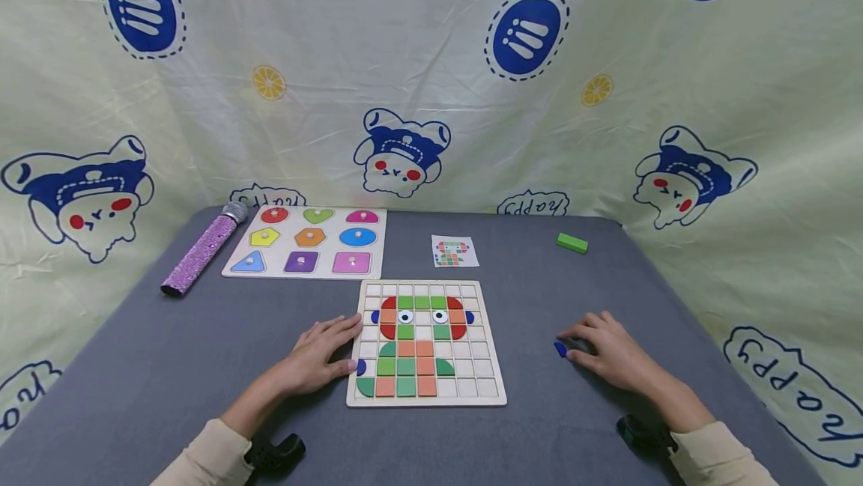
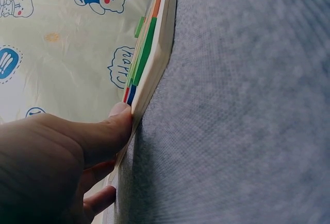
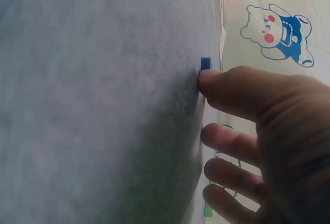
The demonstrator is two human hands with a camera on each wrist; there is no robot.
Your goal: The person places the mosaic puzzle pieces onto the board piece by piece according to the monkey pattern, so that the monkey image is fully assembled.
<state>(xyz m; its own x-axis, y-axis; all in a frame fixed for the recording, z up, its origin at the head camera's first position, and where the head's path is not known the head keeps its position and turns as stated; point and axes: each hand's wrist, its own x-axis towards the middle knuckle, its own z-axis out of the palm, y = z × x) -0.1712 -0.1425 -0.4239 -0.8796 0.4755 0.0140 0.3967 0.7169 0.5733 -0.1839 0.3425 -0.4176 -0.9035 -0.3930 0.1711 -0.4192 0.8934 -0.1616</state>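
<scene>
In the head view a white gridded puzzle board (image 1: 465, 389) lies in the middle of the table, with red, green, orange and blue flat pieces forming an animal-like figure. My left hand (image 1: 320, 355) rests at its left edge, fingers extended and thumb touching the rim near a blue piece (image 1: 361, 368). To the right of the board, my right hand (image 1: 610, 351) pinches a small blue puzzle piece (image 1: 560, 350) by its thumb and forefinger, low over the cloth. In the right wrist view the thumb is against this blue piece (image 3: 205, 63), and the other fingers are spread apart.
A picture card (image 1: 455, 251) lies behind the board. At the back left are a shape-knob puzzle (image 1: 270, 270) and a glittery purple microphone (image 1: 205, 250). A green block (image 1: 571, 243) sits at the back right on the grey tablecloth (image 1: 533, 441).
</scene>
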